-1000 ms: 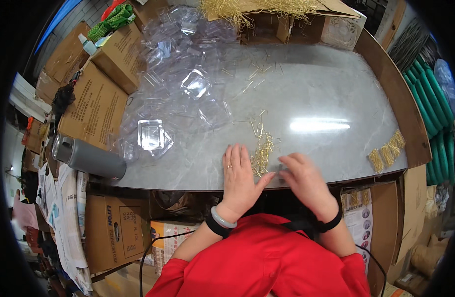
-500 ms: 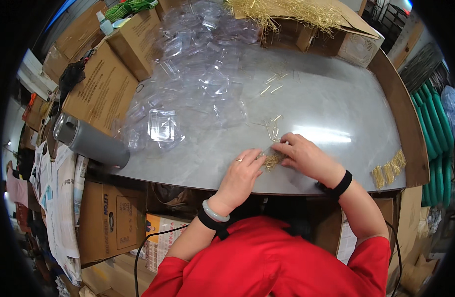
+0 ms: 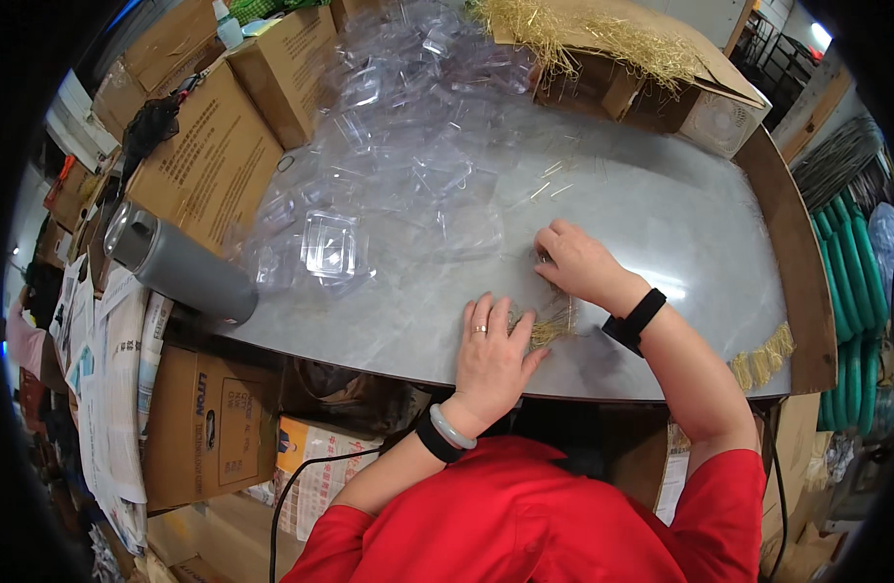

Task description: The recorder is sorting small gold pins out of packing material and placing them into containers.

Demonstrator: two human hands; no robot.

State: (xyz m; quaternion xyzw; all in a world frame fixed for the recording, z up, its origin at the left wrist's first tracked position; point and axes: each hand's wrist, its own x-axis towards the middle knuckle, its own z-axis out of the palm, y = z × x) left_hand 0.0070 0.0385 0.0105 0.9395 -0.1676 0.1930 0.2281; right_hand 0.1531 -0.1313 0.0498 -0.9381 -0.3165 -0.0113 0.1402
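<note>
My left hand [image 3: 491, 355] lies on the grey tabletop with its fingers stretched and apart, beside a small bunch of thin gold wire pins [image 3: 552, 330]. The thumb reaches toward the bunch, partly covering it. Farther up and to the right, my right hand [image 3: 585, 264] bends down to the table with its fingertips pinched together. What lies between those fingertips is too small to make out. Beyond it are a few loose gold wire pins [image 3: 549, 182]. More gold wire pins [image 3: 763, 360] are grouped at the table's right edge.
Clear plastic boxes [image 3: 330, 243] heap over the left and back. A cardboard box [image 3: 622, 92] at the back bears tangled gold wire [image 3: 602, 44], next to a small white fan [image 3: 721, 121]. A grey bottle [image 3: 189, 267] lies at left; cardboard [image 3: 782, 243] walls the right side.
My right hand has moved up and away from my left, over the spot where loose pins lay. My left hand's fingers have spread beside the bunch. The view has shifted slightly.
</note>
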